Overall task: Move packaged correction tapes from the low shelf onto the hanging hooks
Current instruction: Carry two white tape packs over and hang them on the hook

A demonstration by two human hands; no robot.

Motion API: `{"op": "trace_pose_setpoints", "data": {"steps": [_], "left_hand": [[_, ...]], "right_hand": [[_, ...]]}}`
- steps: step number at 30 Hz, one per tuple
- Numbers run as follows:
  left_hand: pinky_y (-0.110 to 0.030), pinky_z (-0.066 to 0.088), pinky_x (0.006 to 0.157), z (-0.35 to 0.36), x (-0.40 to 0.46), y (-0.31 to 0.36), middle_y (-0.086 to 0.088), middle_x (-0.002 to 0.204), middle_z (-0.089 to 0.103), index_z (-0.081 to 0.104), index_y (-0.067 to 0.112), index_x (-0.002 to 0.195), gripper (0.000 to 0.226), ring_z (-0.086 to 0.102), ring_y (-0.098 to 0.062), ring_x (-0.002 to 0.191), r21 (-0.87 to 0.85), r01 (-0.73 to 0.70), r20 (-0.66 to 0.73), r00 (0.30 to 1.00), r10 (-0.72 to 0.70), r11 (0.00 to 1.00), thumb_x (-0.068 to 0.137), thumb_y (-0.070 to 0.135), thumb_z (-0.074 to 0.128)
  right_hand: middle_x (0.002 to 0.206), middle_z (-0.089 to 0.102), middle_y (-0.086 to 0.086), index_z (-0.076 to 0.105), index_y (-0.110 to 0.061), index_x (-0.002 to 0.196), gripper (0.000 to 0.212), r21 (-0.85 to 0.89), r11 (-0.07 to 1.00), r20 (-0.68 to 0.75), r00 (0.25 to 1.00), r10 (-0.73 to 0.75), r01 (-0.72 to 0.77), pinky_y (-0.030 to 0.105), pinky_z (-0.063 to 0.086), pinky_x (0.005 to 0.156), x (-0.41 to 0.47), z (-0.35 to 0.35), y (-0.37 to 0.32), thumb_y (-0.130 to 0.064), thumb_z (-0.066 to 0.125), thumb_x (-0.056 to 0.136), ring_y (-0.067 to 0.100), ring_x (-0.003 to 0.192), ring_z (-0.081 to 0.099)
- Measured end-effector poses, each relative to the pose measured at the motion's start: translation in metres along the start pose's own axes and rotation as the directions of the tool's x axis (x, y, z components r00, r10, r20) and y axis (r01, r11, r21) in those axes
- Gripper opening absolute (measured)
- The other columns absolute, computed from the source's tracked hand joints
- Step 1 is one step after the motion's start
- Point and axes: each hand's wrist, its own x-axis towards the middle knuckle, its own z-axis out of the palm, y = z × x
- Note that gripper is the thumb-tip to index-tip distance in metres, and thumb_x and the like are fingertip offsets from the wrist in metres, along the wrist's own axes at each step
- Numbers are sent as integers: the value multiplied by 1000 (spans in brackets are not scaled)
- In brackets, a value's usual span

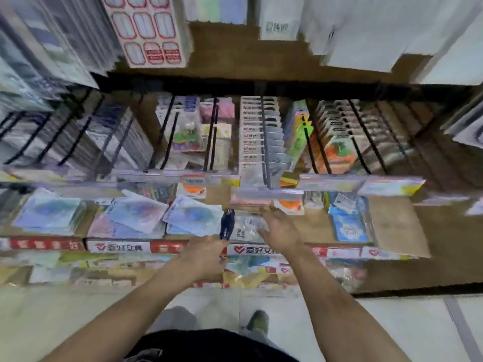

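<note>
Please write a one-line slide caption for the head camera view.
Left hand holds a dark packet while the right hand reaches for clear packets on the low shelf.

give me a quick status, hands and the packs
Left hand grips a dark blue pack at the low shelf. Right hand open, reaching over clear packs. Hooks above already crowded; frame blurred.

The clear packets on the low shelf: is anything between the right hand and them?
Nothing visible. The right hand reaches open just over the clear packets. The left hand holds a dark blue item beside them, not across the path.
</note>
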Motion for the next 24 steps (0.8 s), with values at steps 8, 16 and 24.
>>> {"op": "trace_pose_setpoints", "data": {"steps": [8,16,24], "left_hand": [[-27,41,102,19,-1,14,2,148,49,47,30,145,50,47,-22,132,-197,141,49,990,-134,970,96,32,55],[-35,45,101,65,35,44,-1,135,59,55,24,137,43,55,-24,124,-347,339,17,935,-356,874,95,35,55],[-48,22,117,84,93,94,-12,158,27,47,13,139,69,23,-31,147,-634,473,-168,689,-706,612,87,55,64]], "right_hand": [[152,44,10,40,-35,151,61,73,986,170,972,-161,150,39,38,111,29,2,40,-38,63,95,31,128,51],[147,50,1,49,-22,147,68,621,782,166,983,-73,-47,34,37,113,10,-3,69,-23,79,85,19,135,48],[145,53,4,59,-13,134,57,864,500,-43,981,190,-60,40,39,115,-45,7,116,-3,79,82,22,138,47]]}}
